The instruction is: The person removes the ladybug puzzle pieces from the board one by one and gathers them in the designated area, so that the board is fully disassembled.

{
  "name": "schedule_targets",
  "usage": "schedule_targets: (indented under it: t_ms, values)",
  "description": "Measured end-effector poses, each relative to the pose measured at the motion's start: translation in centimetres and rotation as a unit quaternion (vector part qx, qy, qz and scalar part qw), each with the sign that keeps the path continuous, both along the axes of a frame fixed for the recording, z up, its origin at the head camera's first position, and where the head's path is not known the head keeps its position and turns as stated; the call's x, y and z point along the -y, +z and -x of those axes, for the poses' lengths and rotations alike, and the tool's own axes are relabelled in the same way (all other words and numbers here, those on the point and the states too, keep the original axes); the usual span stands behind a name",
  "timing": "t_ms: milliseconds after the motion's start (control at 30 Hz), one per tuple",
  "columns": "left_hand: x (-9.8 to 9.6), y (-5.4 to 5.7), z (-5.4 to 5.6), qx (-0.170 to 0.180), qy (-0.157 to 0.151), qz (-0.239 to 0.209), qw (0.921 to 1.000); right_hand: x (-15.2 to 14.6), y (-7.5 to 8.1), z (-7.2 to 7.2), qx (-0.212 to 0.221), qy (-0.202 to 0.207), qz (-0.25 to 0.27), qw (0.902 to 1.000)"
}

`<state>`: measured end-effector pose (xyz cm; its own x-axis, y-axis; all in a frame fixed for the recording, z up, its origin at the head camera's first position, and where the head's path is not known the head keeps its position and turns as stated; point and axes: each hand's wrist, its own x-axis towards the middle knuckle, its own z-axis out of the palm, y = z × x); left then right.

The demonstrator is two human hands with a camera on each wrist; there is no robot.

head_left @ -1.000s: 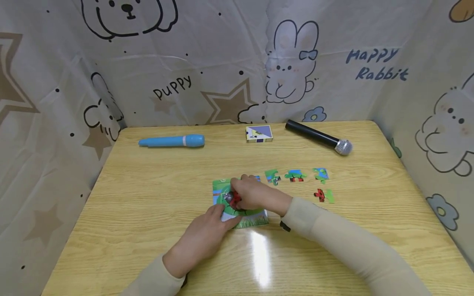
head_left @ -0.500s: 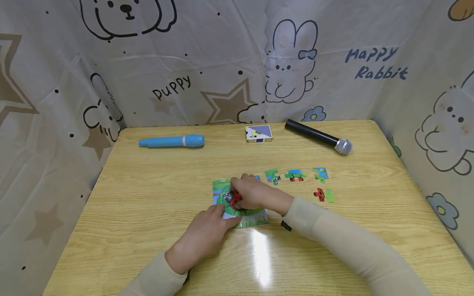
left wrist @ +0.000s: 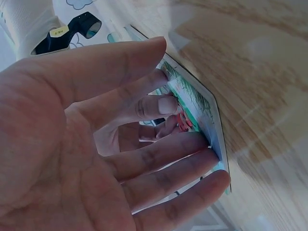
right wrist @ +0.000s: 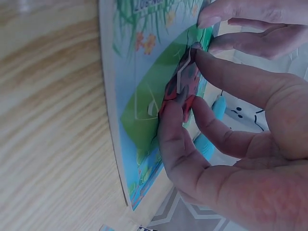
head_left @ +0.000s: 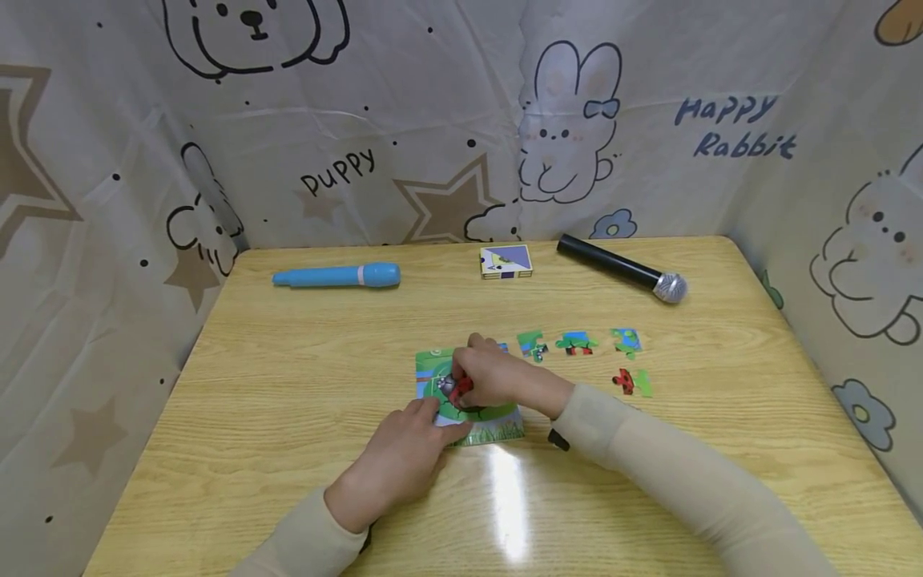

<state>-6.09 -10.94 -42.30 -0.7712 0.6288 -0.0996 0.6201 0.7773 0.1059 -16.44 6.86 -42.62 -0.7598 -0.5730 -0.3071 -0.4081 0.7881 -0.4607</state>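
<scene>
My right hand (head_left: 493,373) pinches a red and black ladybug puzzle piece (right wrist: 190,84) between thumb and fingers, close over the picture board. The board (head_left: 497,431) is square, with a green leaf, blue areas and grass along its near edge. Its far part is partly hidden behind the right hand. At the board's near left corner lies my left hand (head_left: 404,445), its fingers extended. In the left wrist view, the left fingertips (left wrist: 216,180) touch the board (left wrist: 211,108) near its edge, and the thumb reaches over toward the same edge.
To the right of the board lie several loose puzzle pieces, among them a blue and green one (head_left: 627,340) and a red one (head_left: 623,382). Along the back are a blue toy microphone (head_left: 335,276), a card box (head_left: 506,262) and a black microphone (head_left: 620,268). Printed cloth surrounds the table.
Both hands stay at the board, the right still pinching the ladybug piece. The left wrist has shifted slightly to the right and forward.
</scene>
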Motion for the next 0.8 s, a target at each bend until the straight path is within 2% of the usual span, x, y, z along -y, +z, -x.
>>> schedule_targets:
  t_ms: [233,467,800]
  values:
    - [-0.1,0.1,0.1,0.015,0.01,0.006,0.9998,-0.5,-0.3,0.1,-0.015,0.018,0.021,0.9995]
    - [-0.1,-0.1,0.0,0.001,0.006,0.002,1.0,-1.5,-0.6,0.5,-0.015,0.01,0.073,0.9972]
    - [-0.1,0.0,0.0,0.009,0.01,0.005,0.9999,-3.7,-0.1,1.5,0.007,0.031,0.125,0.9916]
